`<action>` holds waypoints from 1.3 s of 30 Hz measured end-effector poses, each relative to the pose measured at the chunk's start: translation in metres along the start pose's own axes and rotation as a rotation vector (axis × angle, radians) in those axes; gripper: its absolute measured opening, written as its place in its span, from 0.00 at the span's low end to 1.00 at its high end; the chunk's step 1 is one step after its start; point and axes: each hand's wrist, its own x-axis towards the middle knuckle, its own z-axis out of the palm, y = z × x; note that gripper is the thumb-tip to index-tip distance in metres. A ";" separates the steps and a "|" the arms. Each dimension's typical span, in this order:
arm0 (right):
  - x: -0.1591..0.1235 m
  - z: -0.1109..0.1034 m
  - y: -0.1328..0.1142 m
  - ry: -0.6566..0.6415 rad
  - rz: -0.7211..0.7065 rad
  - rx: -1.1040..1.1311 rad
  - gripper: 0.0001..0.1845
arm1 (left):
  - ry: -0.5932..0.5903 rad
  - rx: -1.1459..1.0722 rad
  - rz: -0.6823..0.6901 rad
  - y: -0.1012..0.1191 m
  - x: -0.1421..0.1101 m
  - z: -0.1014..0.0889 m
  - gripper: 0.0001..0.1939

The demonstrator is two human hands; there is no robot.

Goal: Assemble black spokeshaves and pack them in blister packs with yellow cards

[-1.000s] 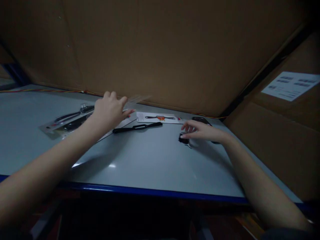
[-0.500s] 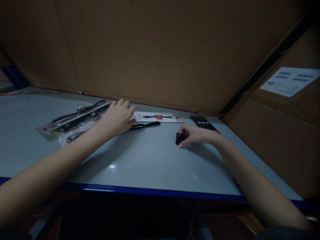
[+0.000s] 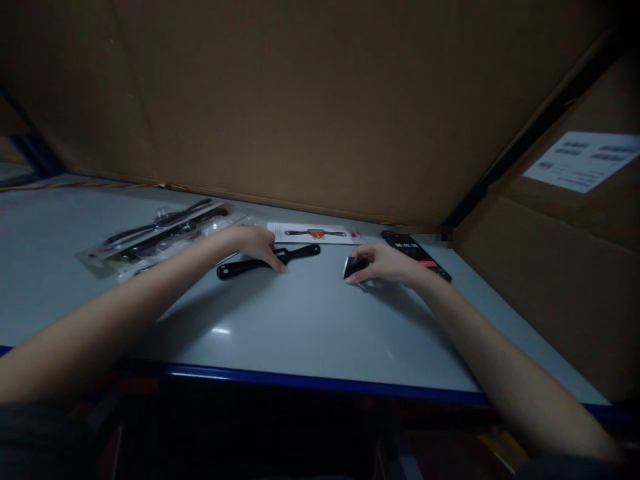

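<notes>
My left hand [image 3: 255, 244] rests on a long black strap [image 3: 300, 253] that lies flat on the grey table [image 3: 300, 327], fingers curled down and pinching its middle. My right hand [image 3: 385, 261] is closed around a small black block-shaped device [image 3: 353, 267], lifted slightly off the table surface. The two hands are about a hand's width apart, near the table's back.
Clear plastic packs with black straps [image 3: 160, 230] lie at the back left. A white printed card [image 3: 315, 233] lies behind the strap. A dark phone with a lit screen [image 3: 415, 253] lies at the right. Cardboard walls [image 3: 320, 100] close the back and right side.
My left hand came off the packs at the left and dropped onto the black strap. My right hand closed on the small black device and drew it slightly left and up.
</notes>
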 end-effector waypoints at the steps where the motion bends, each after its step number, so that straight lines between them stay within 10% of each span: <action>1: 0.000 0.000 0.000 0.007 0.006 0.020 0.15 | -0.005 -0.001 0.014 0.000 0.000 0.000 0.27; 8: -0.001 0.002 -0.007 0.195 -0.020 0.045 0.16 | 0.139 -0.097 0.022 0.001 -0.002 0.002 0.18; 13: -0.010 0.009 -0.025 0.279 -0.069 0.217 0.30 | 0.138 -0.841 -0.017 0.011 -0.012 0.014 0.28; 19: -0.019 0.033 -0.051 0.158 -0.051 0.347 0.34 | -0.031 -1.421 0.022 0.042 -0.023 0.033 0.05; 29: -0.017 0.050 -0.060 0.078 -0.055 0.310 0.33 | -0.317 -1.595 0.061 0.061 -0.032 0.048 0.14; 39: -0.015 0.058 -0.054 0.167 -0.005 0.455 0.29 | -0.181 -1.533 0.205 0.056 -0.036 0.057 0.20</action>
